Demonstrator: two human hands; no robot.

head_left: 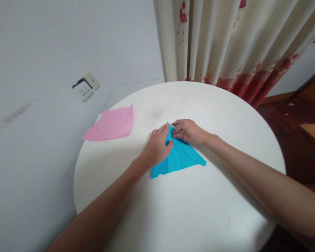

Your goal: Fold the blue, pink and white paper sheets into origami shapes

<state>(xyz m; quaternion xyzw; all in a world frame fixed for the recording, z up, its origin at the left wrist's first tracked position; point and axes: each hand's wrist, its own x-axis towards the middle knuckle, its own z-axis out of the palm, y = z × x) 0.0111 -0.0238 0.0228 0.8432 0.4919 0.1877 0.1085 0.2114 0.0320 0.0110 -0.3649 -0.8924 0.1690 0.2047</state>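
We are looking down at a round white table (225, 112) standing close to a pale wall (68, 35), where a socket plate (83, 91) is sitting beside a smaller beige plate (91, 80). Beyond the far rim, a cream curtain (220, 45) is hanging in folds, showing red flowers and a deep red lower band. To the right, we are catching a dark reddish floor (273, 112) and part of a tan surface (313, 133).

Near the middle of the table, a sheet of blue paper (183, 157) is lying in a folded, roughly triangular shape. Its narrow tip is pointing away from us, its wide, uneven edge is facing us, and several crease lines are running across it.

Our left hand (157, 147) is resting on the left side of the blue paper, spread rather than clenched, with the thumb lying apart from the other fingers. Our right hand (187, 131) is touching the paper near its tip, fingers bent and reaching toward the left hand; we are unable to tell whether they are pinching the fold or only pressing it.

Well to the left, a creased pink paper (111, 124) is lying along the table's rim, near the wall.
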